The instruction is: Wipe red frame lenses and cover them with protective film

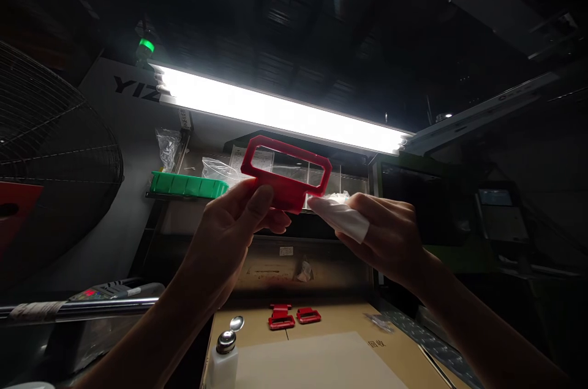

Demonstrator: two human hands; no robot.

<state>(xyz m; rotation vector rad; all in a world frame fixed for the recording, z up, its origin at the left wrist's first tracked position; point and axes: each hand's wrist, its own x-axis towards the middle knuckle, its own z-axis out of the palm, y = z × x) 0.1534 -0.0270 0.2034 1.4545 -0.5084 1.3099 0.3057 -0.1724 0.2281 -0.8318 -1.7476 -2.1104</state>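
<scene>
My left hand [243,217] pinches the lower part of a red plastic frame [289,190] between thumb and fingers, holding it up below the bright lamp. The piece has a long rectangular window with cut corners. In my right hand [386,230] is a folded white cloth [342,217], its tip at the frame's lower right edge; whether the two touch I cannot tell. Farther down, several more red plastic parts [281,320] lie on the cardboard surface [331,328]. A white bottle [224,367] with a metal top, its lid flipped up, stands at the front left.
A lit tube lamp [275,107] spans the view above my hands. Behind them, a green bin [188,185] sits on a shelf. To the left are a large fan [55,132] and a metal bar [105,308]. A white sheet [316,364] lies on the cardboard.
</scene>
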